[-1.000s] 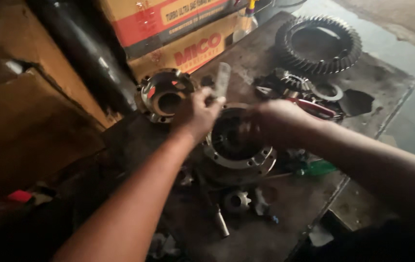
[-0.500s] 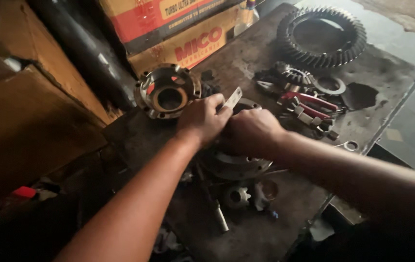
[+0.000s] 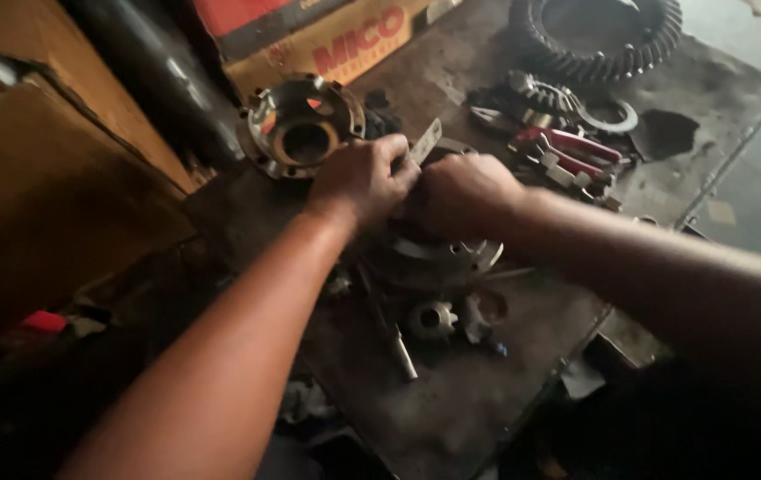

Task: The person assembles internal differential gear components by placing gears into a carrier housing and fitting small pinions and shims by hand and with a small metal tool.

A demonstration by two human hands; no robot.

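Note:
A round metal differential housing [image 3: 452, 253] sits on a greasy steel workbench [image 3: 487, 391]. Both of my hands are closed together on top of it, hiding its centre. My left hand [image 3: 363, 178] grips a flat metal blade [image 3: 425, 140] that sticks up to the right from my fingers. My right hand [image 3: 465, 191] is a fist pressed against the left one over the housing; what it holds is hidden.
A second flanged housing half [image 3: 300, 124] lies behind my left hand. A large ring gear [image 3: 598, 36] is at the back right, with red-handled pliers [image 3: 572, 147] and small gears near it. A small pinion gear [image 3: 432, 320] and a pin [image 3: 403, 351] lie in front. Cardboard boxes [image 3: 327, 44] stand behind.
My two hands have come together over the housing from being apart. The blade in my left hand has dropped lower and tilted right. The camera has moved in closer.

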